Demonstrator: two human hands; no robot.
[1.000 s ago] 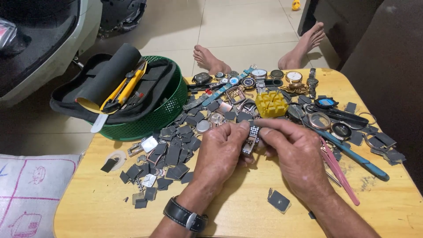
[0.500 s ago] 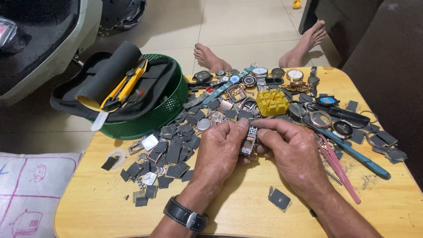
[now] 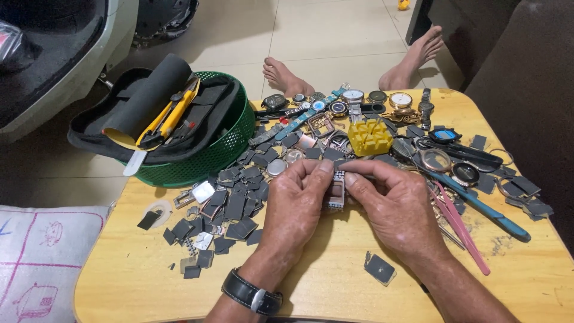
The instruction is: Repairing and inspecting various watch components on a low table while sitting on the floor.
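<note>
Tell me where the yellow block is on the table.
In the head view, the yellow block sits toward the table's far side, just beyond the right hand, among watches and dark parts.

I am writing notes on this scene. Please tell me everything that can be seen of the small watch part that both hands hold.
The small watch part looks like a rectangular metal case with a silver, ribbed or beaded edge and a pinkish-brown face. It stands roughly upright just above the wooden table. The left hand and the right hand pinch it from either side near its top, so the fingers hide part of it. No strap is visible on it.
</note>
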